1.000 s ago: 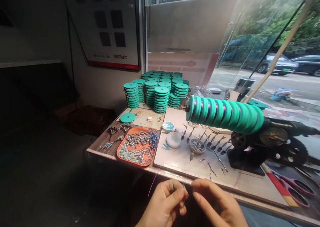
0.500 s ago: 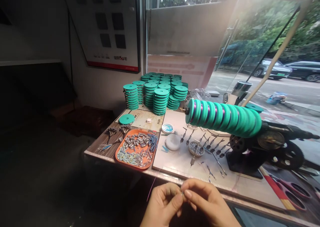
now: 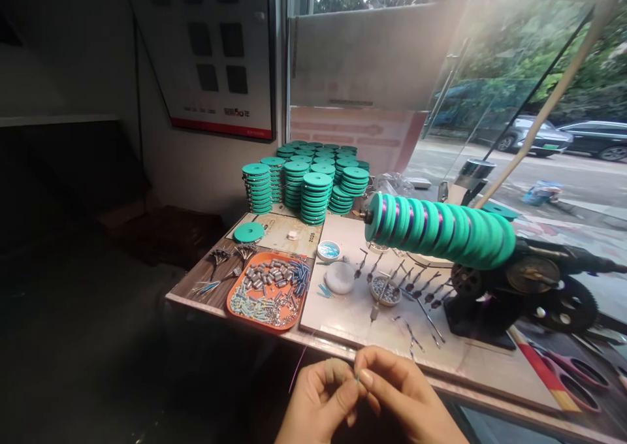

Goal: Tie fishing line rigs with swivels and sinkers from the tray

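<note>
My left hand (image 3: 327,395) and my right hand (image 3: 398,385) meet fingertip to fingertip in front of the table edge, both closed in a pinch. Between them shows a tiny bluish piece (image 3: 358,379), too small to name and mostly covered by the fingers. A thin purple fishing line (image 3: 295,367) trails up past the left side of my left hand. Just beyond the hands, on a pale board (image 3: 337,330), lie short lengths of rigged line (image 3: 410,333) and a small round dish of metal beads (image 3: 386,290).
An orange tray (image 3: 230,310) of sinkers, tubes and swivels stands at left. Green foam spools (image 3: 317,199) rise in stacks behind it. To the right, a geared winder (image 3: 531,274) carries a row of green spools (image 3: 435,232); scissors (image 3: 573,382) lie near the front right edge.
My hands stay pinched together in nearly the same place, with only slight finger movement. A little more of the bluish piece shows between the fingertips. The view has shifted very slightly.
</note>
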Tool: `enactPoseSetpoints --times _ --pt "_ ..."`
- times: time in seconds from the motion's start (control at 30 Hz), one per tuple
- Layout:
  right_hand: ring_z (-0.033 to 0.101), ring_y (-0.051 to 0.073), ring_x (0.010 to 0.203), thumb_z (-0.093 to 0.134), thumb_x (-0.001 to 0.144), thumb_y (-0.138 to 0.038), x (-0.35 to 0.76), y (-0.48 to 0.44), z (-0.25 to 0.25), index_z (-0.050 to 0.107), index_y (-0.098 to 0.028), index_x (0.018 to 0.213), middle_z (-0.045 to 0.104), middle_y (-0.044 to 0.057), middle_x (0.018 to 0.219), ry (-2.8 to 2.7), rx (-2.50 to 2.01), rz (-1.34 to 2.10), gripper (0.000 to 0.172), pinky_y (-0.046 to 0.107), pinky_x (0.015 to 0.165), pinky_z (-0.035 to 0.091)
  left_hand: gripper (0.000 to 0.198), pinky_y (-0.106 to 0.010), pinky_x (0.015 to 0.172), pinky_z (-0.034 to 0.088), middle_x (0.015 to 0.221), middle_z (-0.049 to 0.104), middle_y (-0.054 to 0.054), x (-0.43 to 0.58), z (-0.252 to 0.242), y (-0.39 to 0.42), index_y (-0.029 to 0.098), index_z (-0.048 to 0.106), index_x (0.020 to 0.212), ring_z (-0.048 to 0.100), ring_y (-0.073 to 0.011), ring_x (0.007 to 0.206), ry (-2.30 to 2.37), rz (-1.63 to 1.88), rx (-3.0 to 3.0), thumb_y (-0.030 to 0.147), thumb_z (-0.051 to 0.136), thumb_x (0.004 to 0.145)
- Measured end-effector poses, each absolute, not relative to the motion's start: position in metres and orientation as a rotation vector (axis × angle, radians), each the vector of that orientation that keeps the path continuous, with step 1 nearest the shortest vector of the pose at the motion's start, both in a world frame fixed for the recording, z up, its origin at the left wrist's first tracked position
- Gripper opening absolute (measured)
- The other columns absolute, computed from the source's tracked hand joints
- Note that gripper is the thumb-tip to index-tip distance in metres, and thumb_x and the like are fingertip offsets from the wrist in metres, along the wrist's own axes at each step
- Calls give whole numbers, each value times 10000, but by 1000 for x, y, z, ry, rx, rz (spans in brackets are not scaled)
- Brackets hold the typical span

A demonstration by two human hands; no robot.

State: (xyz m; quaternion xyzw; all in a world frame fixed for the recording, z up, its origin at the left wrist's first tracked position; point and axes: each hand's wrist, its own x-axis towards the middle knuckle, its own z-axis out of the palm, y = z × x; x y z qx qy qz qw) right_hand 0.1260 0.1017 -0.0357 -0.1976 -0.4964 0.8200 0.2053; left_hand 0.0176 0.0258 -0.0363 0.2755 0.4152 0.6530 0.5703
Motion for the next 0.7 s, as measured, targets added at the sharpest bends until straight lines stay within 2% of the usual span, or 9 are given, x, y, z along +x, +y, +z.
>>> enactPoseSetpoints --times 0.37,0.57,0.7 --pt "511 98 560 661 737 -384 133 106 -33 602 -152 798 548 -5 578 -1497 -632 2235 247 210 538 346 277 -211 539 280 557 571 -29 20 -44 23 124 548 613 472 -99 541 916 1560 564 351 676 707" --pt "509 98 534 657 742 -382 128 105 -27 562 -146 707 468 -34 525 -1501 -655 2217 257 213 530 343 329 -226 516 257 554 555 -33 20 -41 24 126 537 570 374 -82 496 1007 1568 662 399 656 709" --pt "534 98 543 672 732 -373 125 100 -24 535 -155 723 463 -42 532 -1284 -595 2387 257 201 537 346 371 -228 509 247 566 556 -40 21 -37 22 118 562 591 366 -82 495 1090 1541 680 464 657 686"
